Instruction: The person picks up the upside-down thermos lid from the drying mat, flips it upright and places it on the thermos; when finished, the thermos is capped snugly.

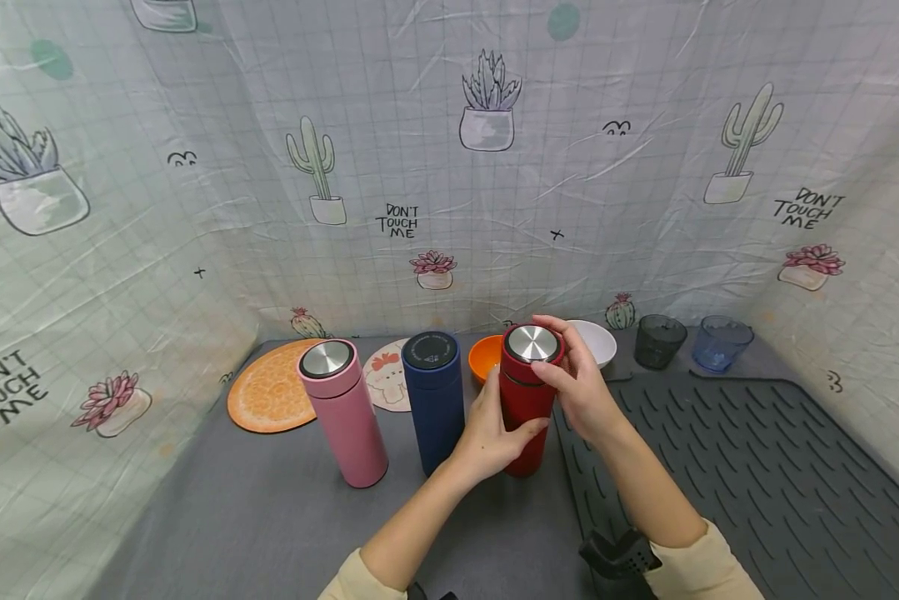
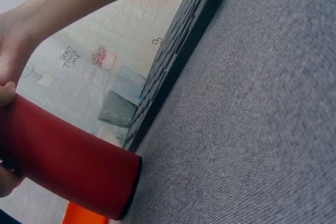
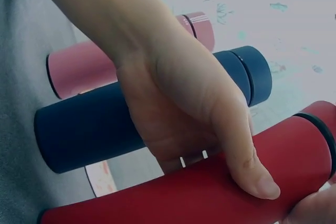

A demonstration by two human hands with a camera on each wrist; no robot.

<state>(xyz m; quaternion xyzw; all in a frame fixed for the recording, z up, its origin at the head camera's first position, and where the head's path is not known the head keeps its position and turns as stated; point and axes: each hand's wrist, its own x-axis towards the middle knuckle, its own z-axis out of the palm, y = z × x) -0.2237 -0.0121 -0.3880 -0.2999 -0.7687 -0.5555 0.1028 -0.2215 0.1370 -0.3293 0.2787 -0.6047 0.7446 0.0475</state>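
Note:
A red thermos bottle (image 1: 524, 404) stands upright on the grey cloth, its silver-topped lid (image 1: 533, 343) on. My left hand (image 1: 496, 435) grips the body, thumb across the front, as the right wrist view also shows. Higher up, my right hand (image 1: 586, 390) holds the lid, with thumb and fingers on either side of its rim. Left of the hands are a dark blue thermos (image 1: 436, 408) and a pink thermos (image 1: 347, 425), both upright with lids on. In the left wrist view, the base of the red thermos (image 2: 89, 166) meets the cloth.
Behind the bottles lie an orange-slice mat (image 1: 272, 387) and a round cartoon mat (image 1: 386, 379). An orange bowl (image 1: 482, 358) and a white bowl (image 1: 597, 343) sit behind the red thermos. Dark (image 1: 659, 342) and blue (image 1: 721, 343) cups stand behind a ridged black mat (image 1: 749, 467).

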